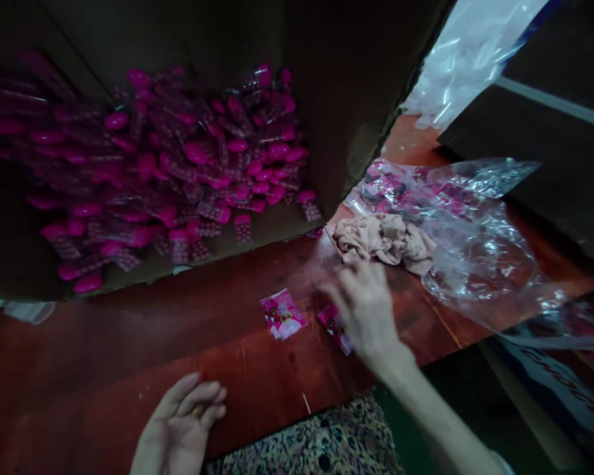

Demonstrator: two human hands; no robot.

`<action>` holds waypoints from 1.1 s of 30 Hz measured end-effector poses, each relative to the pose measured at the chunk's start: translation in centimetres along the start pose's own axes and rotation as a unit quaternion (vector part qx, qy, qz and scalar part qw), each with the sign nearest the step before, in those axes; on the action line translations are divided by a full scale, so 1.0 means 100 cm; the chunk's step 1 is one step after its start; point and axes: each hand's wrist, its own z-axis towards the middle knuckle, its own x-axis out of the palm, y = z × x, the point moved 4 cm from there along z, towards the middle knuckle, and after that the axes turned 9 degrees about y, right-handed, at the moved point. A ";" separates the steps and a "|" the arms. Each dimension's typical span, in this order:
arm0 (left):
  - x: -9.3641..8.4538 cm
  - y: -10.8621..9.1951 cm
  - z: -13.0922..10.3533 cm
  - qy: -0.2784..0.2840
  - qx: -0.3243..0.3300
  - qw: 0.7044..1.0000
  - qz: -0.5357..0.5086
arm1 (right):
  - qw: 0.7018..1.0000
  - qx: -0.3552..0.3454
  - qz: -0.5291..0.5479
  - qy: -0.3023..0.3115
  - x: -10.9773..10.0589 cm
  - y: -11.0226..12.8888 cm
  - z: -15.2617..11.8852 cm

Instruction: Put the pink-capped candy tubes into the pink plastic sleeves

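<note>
My left hand (183,415) is palm up over the near side of the red-brown table, its fingers loosely stretched and holding nothing. A small pile of pink printed packets (284,315) lies flat near the middle of the tabletop. More pink printed packets (332,326) sit just to the right, partly covered by my right hand (363,307). Motion blurs that hand, so its finger closure is unclear. Beyond its fingertips is a crumpled beige cloth (383,241).
A large open cardboard box (341,132) holds many clear tubes with pink caps (195,153). To the right, a clear plastic bag (490,244) has pink packets inside. Patterned fabric (311,442) shows below the table edge, and a box printed "CHOCO" (564,382) stands lower right.
</note>
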 end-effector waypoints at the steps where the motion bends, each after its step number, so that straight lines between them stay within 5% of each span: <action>1: 0.014 0.002 0.006 0.025 0.008 1.000 0.011 | 0.998 -0.031 0.024 0.043 0.009 0.019 -0.010; 5: 0.042 0.008 0.024 0.062 0.004 0.998 0.016 | 0.993 -0.056 0.047 0.094 0.041 0.060 -0.035; 13: 0.045 0.014 0.034 0.073 -0.031 0.996 0.035 | 0.993 -0.088 0.022 0.072 0.057 0.058 -0.033; 16: 0.058 0.018 0.035 0.097 -0.041 0.992 0.071 | 0.991 -0.103 0.037 0.074 0.051 0.055 -0.033; 22: 0.081 0.009 0.047 0.115 0.061 0.975 0.180 | 0.976 -0.199 0.087 0.010 0.004 0.060 -0.032; 26: 0.104 0.010 0.052 0.165 0.038 0.970 0.174 | 0.955 -0.280 0.090 -0.029 -0.011 0.074 -0.035; 28: 0.111 0.012 0.054 0.155 0.023 0.979 0.131 | 0.956 -0.250 0.153 -0.038 -0.010 0.075 -0.035; 31: 0.114 0.014 0.054 0.109 0.025 0.992 0.065 | 0.951 -0.069 0.300 -0.004 0.001 0.067 -0.033; 33: 0.113 0.017 0.054 0.092 0.025 0.994 0.045 | 0.918 0.041 0.390 0.058 0.011 0.065 -0.035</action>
